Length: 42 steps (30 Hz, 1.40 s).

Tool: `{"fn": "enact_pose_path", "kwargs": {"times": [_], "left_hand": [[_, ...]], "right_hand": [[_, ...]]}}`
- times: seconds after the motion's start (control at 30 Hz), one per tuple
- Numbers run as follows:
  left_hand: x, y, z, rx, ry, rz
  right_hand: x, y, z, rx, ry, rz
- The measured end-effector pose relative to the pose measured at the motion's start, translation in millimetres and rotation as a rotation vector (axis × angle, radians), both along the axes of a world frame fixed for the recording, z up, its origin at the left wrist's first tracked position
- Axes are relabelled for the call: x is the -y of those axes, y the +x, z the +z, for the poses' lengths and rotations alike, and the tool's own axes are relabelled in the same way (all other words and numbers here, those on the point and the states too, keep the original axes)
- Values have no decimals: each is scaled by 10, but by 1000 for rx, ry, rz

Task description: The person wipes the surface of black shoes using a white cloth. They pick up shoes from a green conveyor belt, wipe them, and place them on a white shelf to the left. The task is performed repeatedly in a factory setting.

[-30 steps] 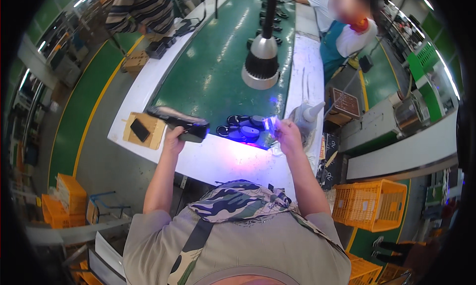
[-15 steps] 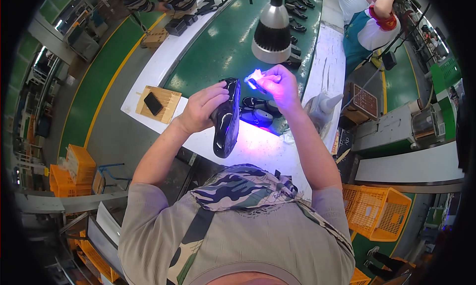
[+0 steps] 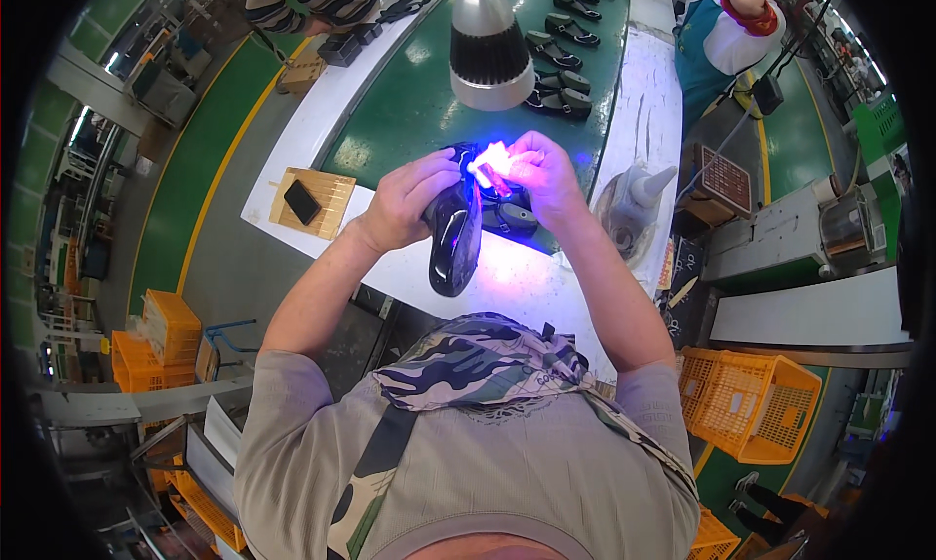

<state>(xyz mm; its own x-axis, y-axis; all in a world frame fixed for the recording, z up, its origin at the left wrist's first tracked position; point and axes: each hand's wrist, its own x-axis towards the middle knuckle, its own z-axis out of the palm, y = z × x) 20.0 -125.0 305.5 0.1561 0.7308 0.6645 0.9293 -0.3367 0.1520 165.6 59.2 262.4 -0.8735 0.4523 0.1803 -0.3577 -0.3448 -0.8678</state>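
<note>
A glossy black shoe (image 3: 451,248) hangs toe-down in my left hand (image 3: 408,201), whose fingers wrap round its heel end. My right hand (image 3: 546,178) pinches a small crumpled white piece (image 3: 494,158), perhaps cloth or paper, glowing in violet light. It meets the shoe's upper edge by my left fingertips; the glare hides the exact contact. Just above both hands hangs a silver and black lamp (image 3: 490,58). Behind the right side of the held shoe, another dark shoe (image 3: 513,219) lies on the green belt (image 3: 390,136), partly covered by my hands.
Several black shoes (image 3: 561,97) line the belt's far right. A white nozzle bottle (image 3: 645,188) stands in a container at right. A phone (image 3: 301,201) lies on a wooden board (image 3: 338,197) at left. Two people stand beyond, and orange crates (image 3: 746,404) flank me.
My right hand has brought the white piece left and down against the shoe. The shoe has tilted slightly. The lamp and far shoes appear shifted left in the view.
</note>
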Motion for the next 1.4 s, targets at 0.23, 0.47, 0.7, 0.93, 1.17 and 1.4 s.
{"fn": "enact_pose_path", "kwargs": {"times": [0.23, 0.47, 0.7, 0.93, 1.17, 1.4], "left_hand": [[-101, 5, -121, 23, -105, 93], [-120, 60, -85, 202, -460, 153], [-38, 42, -48, 537, -888, 82], [81, -34, -152, 757, -927, -14], [151, -59, -184, 1193, -1024, 18], [284, -118, -462, 1502, -893, -21]], "right_hand": [[1, 243, 179, 38, -53, 78], [-40, 384, 448, 72, 101, -19], [-147, 281, 403, -27, 191, -147], [-93, 202, 387, -91, 220, -164], [-42, 33, 190, -127, 345, -145], [127, -118, 24, -86, 425, -165]]}}
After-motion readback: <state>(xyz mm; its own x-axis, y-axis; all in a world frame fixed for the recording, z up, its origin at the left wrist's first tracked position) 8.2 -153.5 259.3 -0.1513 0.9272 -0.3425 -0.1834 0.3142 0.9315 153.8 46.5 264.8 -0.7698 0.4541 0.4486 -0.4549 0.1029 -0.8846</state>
